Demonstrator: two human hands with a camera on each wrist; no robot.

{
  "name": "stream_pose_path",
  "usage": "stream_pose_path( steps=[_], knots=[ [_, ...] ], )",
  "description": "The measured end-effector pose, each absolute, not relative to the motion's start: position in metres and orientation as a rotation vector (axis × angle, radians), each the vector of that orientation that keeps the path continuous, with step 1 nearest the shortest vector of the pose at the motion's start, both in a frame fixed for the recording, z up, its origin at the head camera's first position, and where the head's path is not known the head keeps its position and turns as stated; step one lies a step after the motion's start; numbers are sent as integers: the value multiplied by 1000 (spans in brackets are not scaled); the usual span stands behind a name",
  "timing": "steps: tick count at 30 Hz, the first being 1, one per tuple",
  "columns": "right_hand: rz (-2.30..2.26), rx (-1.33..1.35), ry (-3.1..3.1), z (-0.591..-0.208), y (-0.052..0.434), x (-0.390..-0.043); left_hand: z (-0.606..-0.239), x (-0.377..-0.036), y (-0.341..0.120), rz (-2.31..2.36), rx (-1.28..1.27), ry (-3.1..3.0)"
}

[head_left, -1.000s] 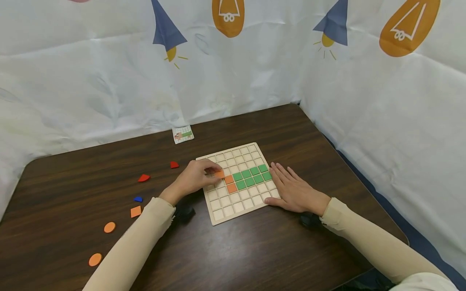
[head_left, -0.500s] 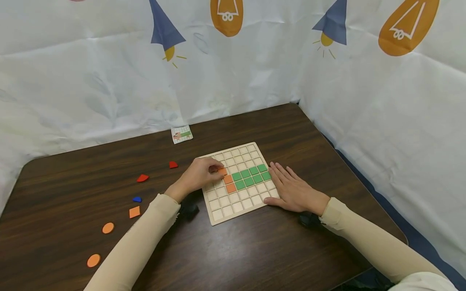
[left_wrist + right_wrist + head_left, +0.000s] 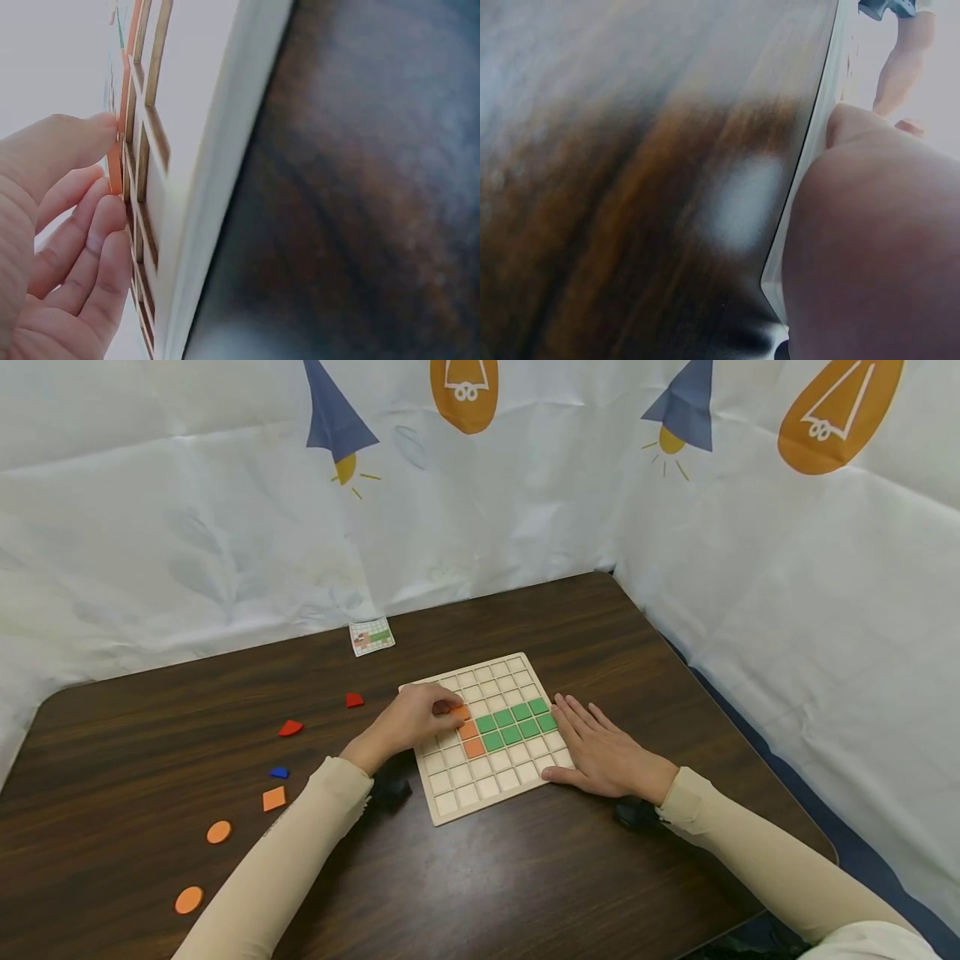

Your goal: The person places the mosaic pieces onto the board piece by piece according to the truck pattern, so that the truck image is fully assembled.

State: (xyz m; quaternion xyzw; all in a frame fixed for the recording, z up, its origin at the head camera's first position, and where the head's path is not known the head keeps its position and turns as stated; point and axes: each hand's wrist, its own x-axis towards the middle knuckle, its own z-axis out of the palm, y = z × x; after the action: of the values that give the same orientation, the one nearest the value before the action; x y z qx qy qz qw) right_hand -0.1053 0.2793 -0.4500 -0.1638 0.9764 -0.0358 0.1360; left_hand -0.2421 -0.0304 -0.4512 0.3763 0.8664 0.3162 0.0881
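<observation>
From the head, a small card (image 3: 372,637) at the far table (image 3: 487,885) edge shows a grid with orange and green; any words on it are too tiny to read. The left hand (image 3: 411,717) pinches an orange tile (image 3: 460,712) on the left part of the pale board (image 3: 508,779). Next to it are two more orange squares (image 3: 473,748) and eight green squares (image 3: 512,735). The right hand (image 3: 606,753) is flat, fingers straight, resting at the board's right edge and gripping nothing. Red, blue and orange pieces (image 3: 273,798) lie on the left.

From the left wrist, the thumb is on one side of the tile and bent fingers are on the other. I can't tell if it sits fully down in its square.

From the right wrist, the right hand is big and blurry beside the board's edge.
</observation>
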Motion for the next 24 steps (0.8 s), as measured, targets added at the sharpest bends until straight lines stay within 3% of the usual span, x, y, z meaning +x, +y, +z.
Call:
stream_pose_path(
  steps=[24],
  knots=[
    [-106, -493, 2845, -449, 278, -104, -452, -240, -31, 929, 1124, 2598]
  ],
)
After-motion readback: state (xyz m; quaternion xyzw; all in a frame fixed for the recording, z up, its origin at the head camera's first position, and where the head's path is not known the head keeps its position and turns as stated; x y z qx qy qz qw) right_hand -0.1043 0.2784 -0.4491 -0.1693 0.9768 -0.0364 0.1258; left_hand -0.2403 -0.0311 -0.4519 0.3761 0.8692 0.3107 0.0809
